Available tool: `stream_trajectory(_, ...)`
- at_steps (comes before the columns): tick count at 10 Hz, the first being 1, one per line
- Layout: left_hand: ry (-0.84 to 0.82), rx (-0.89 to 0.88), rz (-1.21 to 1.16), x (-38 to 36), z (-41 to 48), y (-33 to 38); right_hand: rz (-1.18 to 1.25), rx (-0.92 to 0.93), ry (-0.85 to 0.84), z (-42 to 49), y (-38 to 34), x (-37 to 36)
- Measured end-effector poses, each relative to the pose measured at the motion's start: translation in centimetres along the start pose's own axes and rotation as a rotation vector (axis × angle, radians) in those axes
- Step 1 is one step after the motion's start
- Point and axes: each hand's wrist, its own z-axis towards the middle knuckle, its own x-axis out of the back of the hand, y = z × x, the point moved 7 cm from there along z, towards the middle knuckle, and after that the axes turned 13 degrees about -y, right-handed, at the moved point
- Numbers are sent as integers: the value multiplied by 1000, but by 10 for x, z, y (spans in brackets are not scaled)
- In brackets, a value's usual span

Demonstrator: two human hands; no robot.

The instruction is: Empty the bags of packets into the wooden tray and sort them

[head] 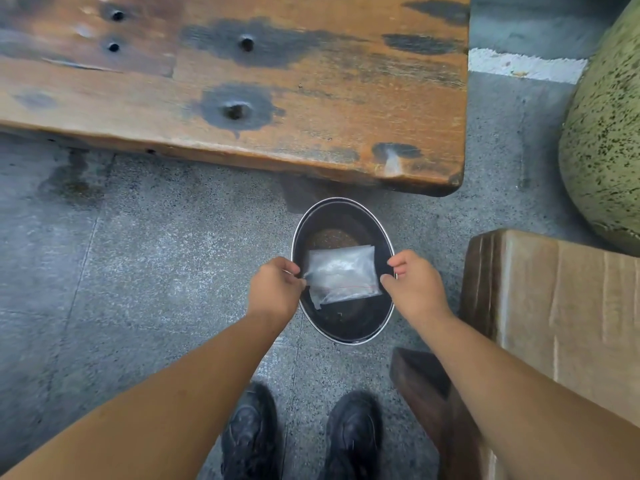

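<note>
So the grey speckled floor [138, 254] is taking up most of the view, spreading out under and around both hands. Beyond the hands, the worn wooden table [311, 98] is stretching across the top, with dark stains and a few holes in it, and its near corner is sitting just past the right hand. Off to the right of the right hand a cardboard box [561, 306] is resting, and further out past it a big round green blob [606, 133] with dark speckles is poking in from the edge. No idea what that is, tbh.

Right under the hands a dark metal bin [346, 323] with a shiny rim is standing on the floor, and something brownish is showing at its bottom on the far side. A dark wooden stool [426, 386] is sitting under the right forearm, close to the box. A pair of black shoes [249, 434] is standing on the floor nearer than the hands, between the two arms.

Now the hands: both are reaching out over the bin. The left hand [275, 289] is pinching the left edge of the bag [343, 273] with curled fingers, and the right hand [415, 285] is curling in on the right edge, thumb tip meeting the plastic.

The bag itself is clear and crinkly with a thin red line near its closer edge, and it's hanging stretched between the two hands, over the bin's mouth. It's looking pretty flat.
</note>
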Motion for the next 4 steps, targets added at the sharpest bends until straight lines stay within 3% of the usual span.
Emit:
stream_trajectory(3, -49, -81, 57, 19, -42, 33, -53, 53, -169, -39, -40, 17)
stream_trajectory(4, -84, -125, 187, 32, -68, 64, -104, 90, -199, -66, -66, 35)
